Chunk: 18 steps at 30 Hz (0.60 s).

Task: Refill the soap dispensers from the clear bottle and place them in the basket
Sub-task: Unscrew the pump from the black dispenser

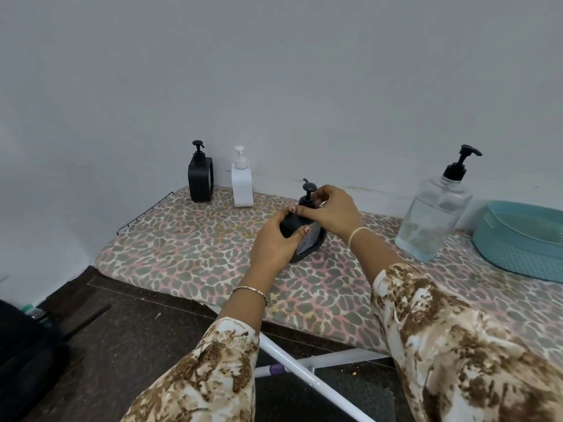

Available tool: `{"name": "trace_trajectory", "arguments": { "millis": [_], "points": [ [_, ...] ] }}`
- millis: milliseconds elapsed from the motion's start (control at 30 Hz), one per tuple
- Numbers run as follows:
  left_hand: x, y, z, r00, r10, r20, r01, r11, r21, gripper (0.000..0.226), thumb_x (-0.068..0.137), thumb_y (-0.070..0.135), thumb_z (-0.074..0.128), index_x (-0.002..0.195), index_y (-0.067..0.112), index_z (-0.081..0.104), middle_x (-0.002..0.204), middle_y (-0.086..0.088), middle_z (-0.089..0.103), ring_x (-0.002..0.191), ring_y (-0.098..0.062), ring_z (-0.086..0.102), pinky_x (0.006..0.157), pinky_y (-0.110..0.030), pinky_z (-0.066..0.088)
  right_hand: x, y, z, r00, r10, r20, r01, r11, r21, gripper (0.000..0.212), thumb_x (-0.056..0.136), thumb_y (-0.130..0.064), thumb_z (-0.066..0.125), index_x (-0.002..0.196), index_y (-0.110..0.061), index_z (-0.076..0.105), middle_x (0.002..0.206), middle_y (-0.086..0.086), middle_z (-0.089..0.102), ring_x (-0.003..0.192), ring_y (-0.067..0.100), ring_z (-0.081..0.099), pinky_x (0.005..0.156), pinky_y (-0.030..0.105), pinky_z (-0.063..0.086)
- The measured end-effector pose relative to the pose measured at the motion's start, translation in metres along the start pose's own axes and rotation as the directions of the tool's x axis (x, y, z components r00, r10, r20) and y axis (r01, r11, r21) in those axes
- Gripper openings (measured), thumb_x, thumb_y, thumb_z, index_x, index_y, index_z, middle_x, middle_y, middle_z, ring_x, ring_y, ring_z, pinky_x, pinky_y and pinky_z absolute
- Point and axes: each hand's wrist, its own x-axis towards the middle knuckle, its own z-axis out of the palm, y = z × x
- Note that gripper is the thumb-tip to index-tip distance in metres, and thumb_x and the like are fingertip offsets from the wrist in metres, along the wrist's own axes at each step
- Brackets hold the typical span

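Observation:
A round black soap dispenser stands in the middle of the leopard-print board. My left hand grips its body from the left. My right hand pinches the collar under its black pump head. The clear bottle with a black pump stands to the right, about half full of clear liquid. A square black dispenser and a white dispenser stand by the wall at the back left. The teal basket lies at the far right.
The board's wire rack end points left. White metal legs cross under the board over a dark floor. A dark bag sits at the lower left. A plain wall runs behind everything.

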Motion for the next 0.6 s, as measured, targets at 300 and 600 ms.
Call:
{"name": "trace_trajectory", "arguments": {
  "millis": [300,600],
  "points": [
    [0.001,0.000,-0.002,1.000,-0.011,0.012,0.011,1.000,-0.009,0.057,0.086,0.042,0.068,0.138,0.031,0.047,0.134,0.003,0.057,0.121,-0.019,0.054,0.098,-0.039,0.049,0.005,-0.006,0.001,0.995,-0.085,0.045,0.087,0.996,-0.037,0.043,0.073,-0.036,0.080,0.108,-0.016,0.065,0.100,-0.005,0.067,0.093,0.013,0.061,0.084,0.029,0.050],
    [0.001,-0.002,-0.001,1.000,-0.001,0.020,0.003,0.997,-0.081,0.054,0.086,0.040,0.069,0.136,0.033,0.049,0.131,0.006,0.059,0.117,-0.016,0.056,0.097,-0.040,0.051,0.004,-0.011,-0.018,0.989,-0.052,0.135,0.045,0.997,0.055,0.037,0.087,-0.033,0.068,0.116,-0.011,0.059,0.105,-0.001,0.066,0.095,0.015,0.061,0.086,0.029,0.049]
  ]
}}
